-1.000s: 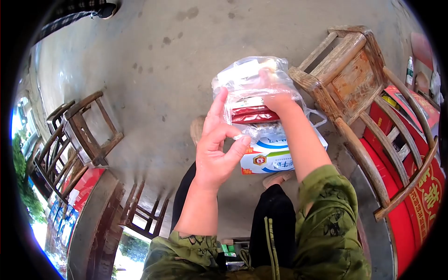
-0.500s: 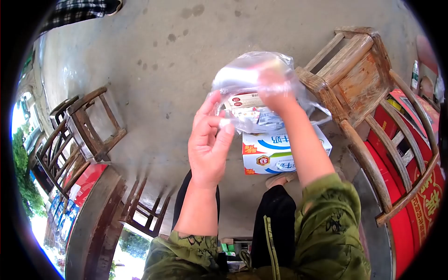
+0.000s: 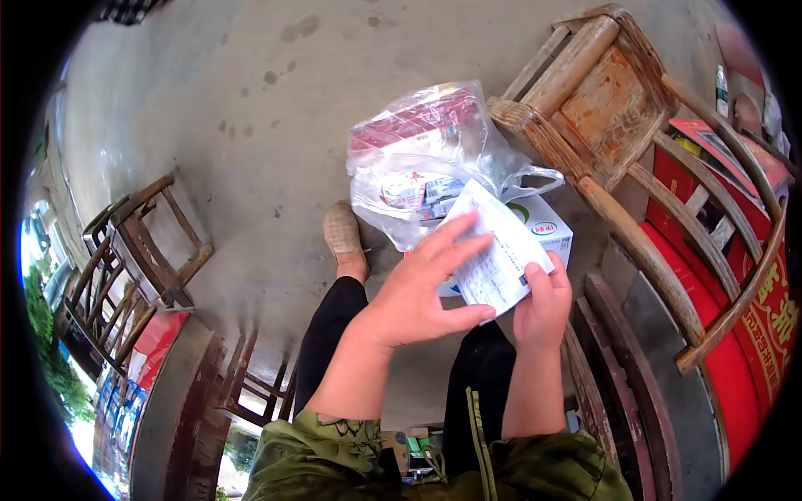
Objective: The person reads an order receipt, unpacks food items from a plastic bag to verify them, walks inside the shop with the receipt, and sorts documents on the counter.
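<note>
A white printed paper [image 3: 501,250] is pinched at its right edge by my right hand [image 3: 543,305], thumb on top. My left hand [image 3: 422,288] has its fingers spread, with the fingertips over the paper's left side and the thumb near its lower edge. Just beyond the paper is a clear plastic bag [image 3: 493,150] with a dark red box [image 3: 418,121] and several small packets [image 3: 422,192] inside. Under the bag stands a white milk carton box [image 3: 551,227], partly covered by the paper and my hands.
A worn wooden chair [image 3: 601,108] stands right of the bag, beside red packages [image 3: 735,250]. Wooden stools [image 3: 154,246] are on the left. My shoe [image 3: 342,230] rests on the concrete floor [image 3: 251,50] left of the carton box. A bottle [image 3: 722,90] stands far right.
My right hand has come out of the plastic bag and now holds the paper. My left hand has moved from the bag's edge to the paper. The dark red box shows more clearly.
</note>
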Motion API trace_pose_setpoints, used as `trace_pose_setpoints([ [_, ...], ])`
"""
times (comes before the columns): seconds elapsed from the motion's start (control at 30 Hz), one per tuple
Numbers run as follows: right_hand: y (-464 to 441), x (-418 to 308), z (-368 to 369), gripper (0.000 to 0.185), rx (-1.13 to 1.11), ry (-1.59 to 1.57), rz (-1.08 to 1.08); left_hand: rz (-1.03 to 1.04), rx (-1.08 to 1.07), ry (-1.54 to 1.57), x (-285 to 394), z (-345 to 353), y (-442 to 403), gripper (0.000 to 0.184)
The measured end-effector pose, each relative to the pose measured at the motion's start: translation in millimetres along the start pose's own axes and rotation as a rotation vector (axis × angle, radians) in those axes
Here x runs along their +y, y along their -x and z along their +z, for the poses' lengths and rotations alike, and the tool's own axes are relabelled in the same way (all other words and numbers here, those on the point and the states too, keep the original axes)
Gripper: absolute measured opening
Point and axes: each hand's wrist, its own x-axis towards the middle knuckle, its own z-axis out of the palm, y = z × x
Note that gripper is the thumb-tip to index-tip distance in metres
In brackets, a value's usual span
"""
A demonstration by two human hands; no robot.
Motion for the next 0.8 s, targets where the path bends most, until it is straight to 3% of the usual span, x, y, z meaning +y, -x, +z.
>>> trace_pose_setpoints([
  [0.1, 18.0, 1.7, -10.9, 0.019, -0.054, -0.028, -0.019, -0.045, 0.117, -0.086, -6.7, 10.2, -0.9, 0.077],
  [0.2, 31.6, 10.6, -31.0, 0.026, -0.125, -0.049, -0.014, -0.098, -0.049, 0.085, -16.1, 10.2, 2.3, 0.086],
  [0.27, 34.8, 17.7, -37.2, 0.028, -0.247, 0.139, -0.166, -0.101, -0.173, 0.155, -20.9, 17.5, 4.2, 0.094],
  [0.3, 34.2, 14.1, -41.7, 0.028, -0.387, 0.331, -0.335, -0.110, -0.227, 0.015, -20.6, 22.7, 7.0, 0.098],
  [0.4, 28.0, 13.3, -49.8, 0.028, -0.506, 0.482, -0.395, -0.127, -0.208, -0.066, -15.8, 35.6, 9.5, 0.101],
  [0.47, 30.6, 13.0, -51.6, 0.027, -0.503, 0.425, -0.380, -0.122, -0.175, -0.079, -12.8, 41.7, 7.5, 0.093],
  [0.53, 35.8, 16.6, -53.2, 0.027, -0.316, 0.236, -0.283, -0.178, -0.107, 0.105, -17.1, 47.0, 5.8, 0.070],
  [0.57, 36.0, 20.6, -58.3, 0.026, -0.268, 0.171, -0.237, -0.150, -0.064, 0.185, -23.3, 51.0, 7.1, 0.050],
  [0.67, 30.5, 16.2, -64.5, 0.025, -0.335, 0.376, -0.387, -0.235, -0.060, 0.259, -28.1, 53.0, 5.9, 0.046],
  [0.7, 24.1, 14.6, -67.5, 0.024, -0.405, 0.607, -0.519, -0.309, -0.065, 0.413, -30.8, 55.9, 9.5, 0.044],
  [0.8, 24.9, 12.6, -68.2, 0.024, -0.479, 0.687, -0.612, -0.338, 0.018, 0.483, -19.7, 67.9, 12.0, 0.038],
])
